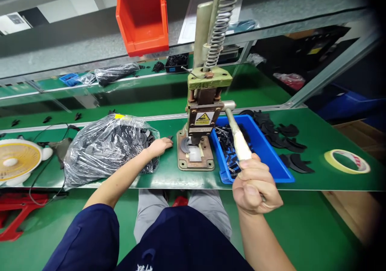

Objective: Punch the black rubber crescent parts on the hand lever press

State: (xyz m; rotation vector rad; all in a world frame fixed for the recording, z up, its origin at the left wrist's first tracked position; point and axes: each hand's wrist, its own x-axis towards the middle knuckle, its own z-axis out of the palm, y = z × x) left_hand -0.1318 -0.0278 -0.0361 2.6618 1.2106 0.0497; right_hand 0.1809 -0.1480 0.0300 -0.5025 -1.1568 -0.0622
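Head view | right hand (255, 188) fisted around press lever (238, 136) | left hand (160, 146) loosely curled, touching bag of black parts (105, 148)

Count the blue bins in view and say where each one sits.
2. One blue bin sits right of the hand press, holding black parts. A smaller blue bin rests far back left on the rear belt. More may hide behind the shelf frame.
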